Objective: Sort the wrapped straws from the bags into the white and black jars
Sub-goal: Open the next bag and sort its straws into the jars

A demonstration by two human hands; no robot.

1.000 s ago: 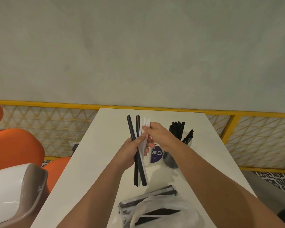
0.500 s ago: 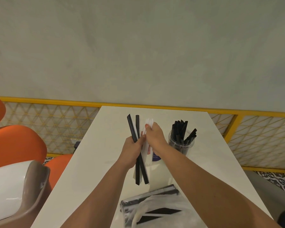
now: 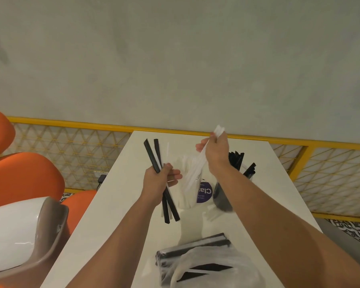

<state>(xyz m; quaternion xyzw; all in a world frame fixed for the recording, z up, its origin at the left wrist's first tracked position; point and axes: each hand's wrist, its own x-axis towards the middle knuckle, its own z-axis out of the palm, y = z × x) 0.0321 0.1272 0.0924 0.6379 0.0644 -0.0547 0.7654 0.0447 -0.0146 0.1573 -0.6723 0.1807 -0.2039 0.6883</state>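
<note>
- The white table (image 3: 121,204) is running from near to far and carrying everything in the task.
- The bags (image 3: 206,265) are lying at the near edge, crumpled and translucent, with dark wrapped sticks showing through.
- The white jar (image 3: 187,202), purple-labelled, is standing at the centre, and the black jar (image 3: 222,196) is standing just to its right. Each is holding straws of its own colour.
- The left hand (image 3: 156,181) is curling round a small bundle of black straws (image 3: 152,154) at mid-length, left of the white jar. A pale straw is lying among them.
- The right hand (image 3: 216,152) is pinching a few white straws (image 3: 195,171) near their far ends. Their near tips are angling down into the white jar's mouth.
- The straws are looking light, thin and stiff enough to stay straight. Their wrappers are probably making them slippery, so a firm pinch near one end is likely serving best for steering the other end into a jar.
</note>
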